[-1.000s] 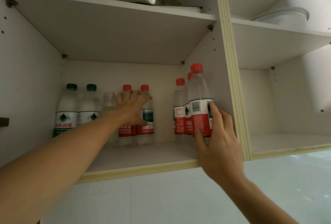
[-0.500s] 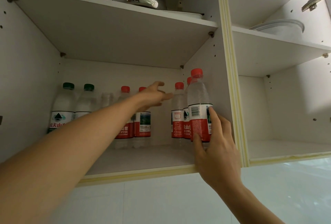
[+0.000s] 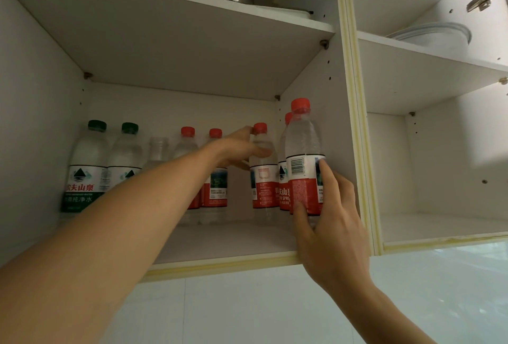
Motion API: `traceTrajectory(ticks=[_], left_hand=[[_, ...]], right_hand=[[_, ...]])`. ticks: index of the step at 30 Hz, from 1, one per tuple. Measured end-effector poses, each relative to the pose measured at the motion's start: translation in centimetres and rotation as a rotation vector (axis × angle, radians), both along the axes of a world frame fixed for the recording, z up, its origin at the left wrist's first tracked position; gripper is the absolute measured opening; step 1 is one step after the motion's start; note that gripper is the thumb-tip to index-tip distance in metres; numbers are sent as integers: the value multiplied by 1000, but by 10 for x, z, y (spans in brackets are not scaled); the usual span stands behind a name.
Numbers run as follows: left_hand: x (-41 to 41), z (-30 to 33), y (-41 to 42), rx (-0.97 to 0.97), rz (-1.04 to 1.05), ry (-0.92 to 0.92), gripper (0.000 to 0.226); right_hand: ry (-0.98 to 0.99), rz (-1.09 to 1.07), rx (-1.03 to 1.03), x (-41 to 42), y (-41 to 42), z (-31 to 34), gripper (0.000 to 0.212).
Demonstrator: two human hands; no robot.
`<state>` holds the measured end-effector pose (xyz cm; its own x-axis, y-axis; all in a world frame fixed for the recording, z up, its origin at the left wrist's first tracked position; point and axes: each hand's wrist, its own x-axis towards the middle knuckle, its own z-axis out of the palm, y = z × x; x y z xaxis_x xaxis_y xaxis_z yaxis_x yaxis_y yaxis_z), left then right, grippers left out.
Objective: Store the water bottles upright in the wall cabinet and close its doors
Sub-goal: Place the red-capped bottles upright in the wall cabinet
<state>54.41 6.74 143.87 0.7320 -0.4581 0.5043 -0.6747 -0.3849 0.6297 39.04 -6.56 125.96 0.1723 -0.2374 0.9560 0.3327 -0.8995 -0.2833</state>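
Big white cabinet, smooth flat boards, doors not yet closed. Bottles in a row on the lower shelf — clear thin plastic, round, red or green caps, shiny labels. Front bottle upright near the shelf edge, just beside the right wall. Right hand gripping it low, thumb and fingers curled round the label. Left hand reaching across to a back bottle, fingers spread, touching its neck. Light and tall, so easy to tip — one bump of the long left arm could knock the row like pins. Could also slip off the edge.
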Motion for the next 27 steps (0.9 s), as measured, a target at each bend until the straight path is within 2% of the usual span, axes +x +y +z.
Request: traceTrajectory(ticks=[5, 7, 10, 17, 20, 23, 25, 27], left_hand=[[11, 3, -3, 226, 343, -383, 112], [21, 4, 0, 366, 493, -515, 98], [38, 2, 9, 494, 562, -640, 70], [47, -17, 6, 615, 752, -845, 69], [36, -26, 1, 572, 808, -868, 68], [24, -27, 5, 491, 786, -784, 69], [11, -26, 11, 310, 680, -686, 65], [-11, -23, 19, 35, 471, -547, 64]], right_hand=[[-1, -3, -2, 0, 1, 0, 75], [2, -2, 0, 0, 0, 0, 76], [8, -10, 1, 0, 0, 0, 76], [26, -2, 15, 0, 0, 1, 77], [25, -6, 30, -1, 1, 1, 76], [18, -7, 31, -3, 3, 2, 75], [25, -10, 29, -4, 4, 2, 75], [28, 12, 23, -9, 5, 3, 75]])
